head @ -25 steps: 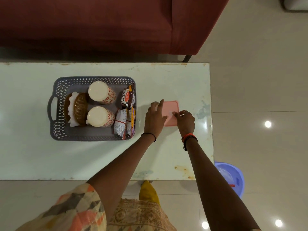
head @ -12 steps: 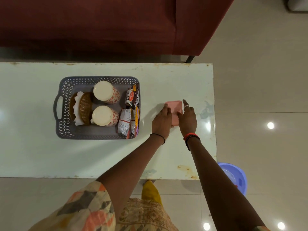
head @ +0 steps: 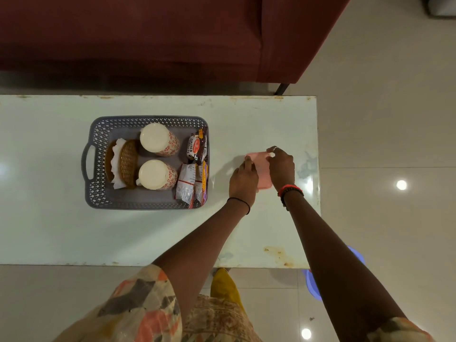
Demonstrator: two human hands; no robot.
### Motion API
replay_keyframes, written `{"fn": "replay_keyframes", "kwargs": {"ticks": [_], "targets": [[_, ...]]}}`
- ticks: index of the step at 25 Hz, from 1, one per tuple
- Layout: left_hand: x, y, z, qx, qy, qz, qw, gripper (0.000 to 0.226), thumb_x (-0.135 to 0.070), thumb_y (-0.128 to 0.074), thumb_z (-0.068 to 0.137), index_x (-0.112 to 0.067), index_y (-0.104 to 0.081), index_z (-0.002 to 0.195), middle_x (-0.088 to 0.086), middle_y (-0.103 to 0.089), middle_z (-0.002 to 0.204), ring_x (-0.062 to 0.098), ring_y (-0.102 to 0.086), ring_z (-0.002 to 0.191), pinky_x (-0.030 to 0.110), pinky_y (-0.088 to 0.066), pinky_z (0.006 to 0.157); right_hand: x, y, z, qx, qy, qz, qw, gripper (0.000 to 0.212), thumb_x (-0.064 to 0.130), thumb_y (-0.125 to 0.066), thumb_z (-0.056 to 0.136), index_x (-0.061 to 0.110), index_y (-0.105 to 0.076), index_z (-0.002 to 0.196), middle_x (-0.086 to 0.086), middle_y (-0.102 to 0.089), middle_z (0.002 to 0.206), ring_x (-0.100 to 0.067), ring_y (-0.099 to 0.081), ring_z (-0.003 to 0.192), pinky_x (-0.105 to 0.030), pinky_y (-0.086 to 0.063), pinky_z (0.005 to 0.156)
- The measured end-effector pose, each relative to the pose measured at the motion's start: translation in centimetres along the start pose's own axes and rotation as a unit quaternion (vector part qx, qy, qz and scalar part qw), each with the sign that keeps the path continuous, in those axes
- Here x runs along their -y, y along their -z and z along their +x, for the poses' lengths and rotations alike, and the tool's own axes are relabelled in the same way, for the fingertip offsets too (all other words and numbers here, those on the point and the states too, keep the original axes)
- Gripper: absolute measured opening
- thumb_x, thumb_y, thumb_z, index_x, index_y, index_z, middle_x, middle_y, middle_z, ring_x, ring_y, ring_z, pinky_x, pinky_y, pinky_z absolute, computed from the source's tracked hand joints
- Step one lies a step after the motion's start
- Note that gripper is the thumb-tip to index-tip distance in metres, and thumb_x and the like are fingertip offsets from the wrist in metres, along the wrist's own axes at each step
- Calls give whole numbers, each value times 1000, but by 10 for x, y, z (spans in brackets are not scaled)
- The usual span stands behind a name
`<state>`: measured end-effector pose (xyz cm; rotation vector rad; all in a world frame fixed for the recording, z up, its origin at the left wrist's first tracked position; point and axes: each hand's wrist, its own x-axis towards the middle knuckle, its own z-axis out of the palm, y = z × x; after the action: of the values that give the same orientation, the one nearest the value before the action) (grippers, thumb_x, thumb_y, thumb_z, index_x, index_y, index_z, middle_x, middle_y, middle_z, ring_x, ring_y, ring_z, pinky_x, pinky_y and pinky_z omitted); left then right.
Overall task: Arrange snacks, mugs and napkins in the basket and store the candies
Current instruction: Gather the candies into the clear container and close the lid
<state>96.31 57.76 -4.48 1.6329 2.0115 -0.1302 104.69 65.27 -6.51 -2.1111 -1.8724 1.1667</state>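
A grey perforated basket point(head: 98, 169) stands on the pale table point(head: 49, 230). Inside it two patterned mugs point(head: 158, 139) point(head: 156, 175) lie side by side, with a wicker holder of white napkins point(head: 124, 162) to their left and snack packets point(head: 195, 166) along the right wall. To the right of the basket lies a small pink lidded box point(head: 262, 169). My left hand point(head: 243, 180) presses on its left side. My right hand point(head: 281, 166) grips its far right corner with curled fingers. The box's contents are hidden.
A dark red sofa point(head: 148, 40) runs along the far side of the table. A blue plastic tub point(head: 313, 282) sits on the tiled floor below the table's near right corner. The table's right edge is close to my right hand.
Both hands have closed in on the pink box. The left went from spread fingers to pressing its left side; the right shifted to the far right corner.
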Motion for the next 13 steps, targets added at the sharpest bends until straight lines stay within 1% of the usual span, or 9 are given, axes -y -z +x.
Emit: {"fn": "replay_keyframes", "kwargs": {"ticks": [2,3,4,5,6,10,13], "targets": [[0,0,1,5,3,4,1000,64,-8,-53,91,6,-17,142,20,-17,154,30,-40,130,36,-38,106,-2,5,11,34,-22,13,999,34,0,-46,90,6,-64,118,-17,-66,118,-29,-63,105,-29,-47,91],[0,-1,2,7,4,4,1000,65,-8,-54,91,6,-16,142,19,-17,154,30,-40,130,35,-37,106,-3,7,15,50,-28,15,998,30,0,-49,90,4,-65,115,-19,-67,116,-31,-64,105,-29,-48,94],[0,-2,2,5,5,6,1000,64,-8,-53,92,7,-16,142,19,-17,153,29,-41,130,35,-38,106,-4,9,18,62,-35,27,997,27,0,-51,88,2,-66,111,-22,-68,111,-33,-65,102,-34,-50,95],[-1,-3,3,3,6,9,1000,63,-7,-52,92,7,-16,142,19,-18,153,29,-42,130,35,-38,105,-3,10,20,69,-41,38,996,25,1,-52,87,0,-67,107,-24,-69,106,-34,-66,96,-38,-51,94],[-2,-3,4,3,5,9,1000,62,-7,-51,93,7,-16,142,19,-19,153,29,-42,129,34,-38,105,-2,11,22,71,-44,42,996,23,1,-53,86,0,-67,104,-25,-69,103,-35,-66,93,-39,-53,92],[-2,-3,4,0,11,-15,1000,63,-7,-54,91,6,-18,142,17,-22,152,27,-43,128,35,-39,105,3,12,19,70,-60,35,995,23,5,-52,86,4,-67,104,-19,-69,98,-34,-65,96,-32,-51,84],[-1,-5,3,1,1,-5,1000,63,-9,-54,91,5,-18,142,16,-15,155,27,-37,133,36,-33,112,0,9,10,59,-81,63,993,24,9,-52,88,7,-65,109,-18,-69,105,-33,-65,100,-32,-51,86]]}}
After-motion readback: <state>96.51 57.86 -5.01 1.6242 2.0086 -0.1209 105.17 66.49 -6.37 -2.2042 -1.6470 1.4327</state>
